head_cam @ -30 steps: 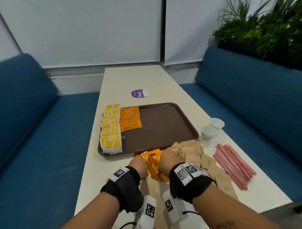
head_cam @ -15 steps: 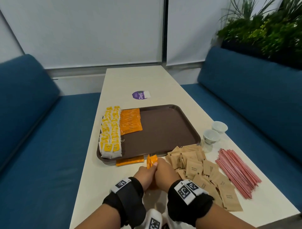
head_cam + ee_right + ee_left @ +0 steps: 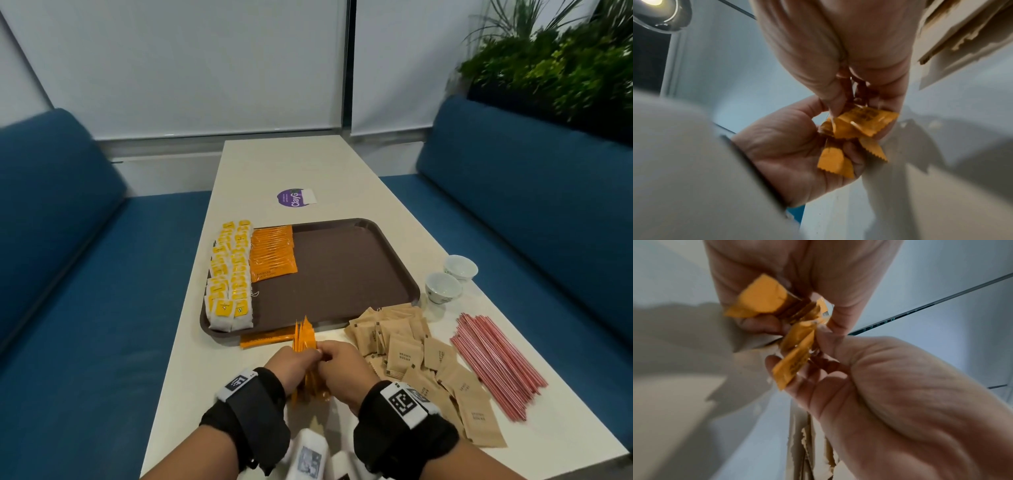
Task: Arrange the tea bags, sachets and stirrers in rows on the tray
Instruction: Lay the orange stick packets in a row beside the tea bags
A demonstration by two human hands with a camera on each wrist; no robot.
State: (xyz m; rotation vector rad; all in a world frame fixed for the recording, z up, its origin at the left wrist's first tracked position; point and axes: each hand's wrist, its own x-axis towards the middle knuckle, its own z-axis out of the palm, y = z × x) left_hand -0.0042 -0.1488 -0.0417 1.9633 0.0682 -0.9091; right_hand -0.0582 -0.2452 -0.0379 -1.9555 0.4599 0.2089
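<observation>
Both my hands hold one upright bundle of orange sachets [image 3: 305, 337] just in front of the brown tray [image 3: 342, 274]. My left hand [image 3: 296, 363] grips it from the left and my right hand [image 3: 337, 361] from the right. In the wrist views the fingers pinch the orange sachets [image 3: 762, 300] [image 3: 859, 125] from both sides. One orange sachet [image 3: 263, 340] lies on the table against the tray's near edge. On the tray's left stand rows of yellow tea bags [image 3: 229, 274] and a row of orange sachets [image 3: 272, 253].
Brown sugar sachets [image 3: 404, 349] lie scattered to the right of my hands, with red stirrers [image 3: 496, 363] beyond them. Two small white cups [image 3: 442, 286] stand by the tray's right corner. A purple sticker [image 3: 294, 197] sits behind the tray. Blue sofas flank the table.
The loose orange sachets at the tray's edge have been gathered into an upright bundle between both hands. One sachet now lies alone by the tray.
</observation>
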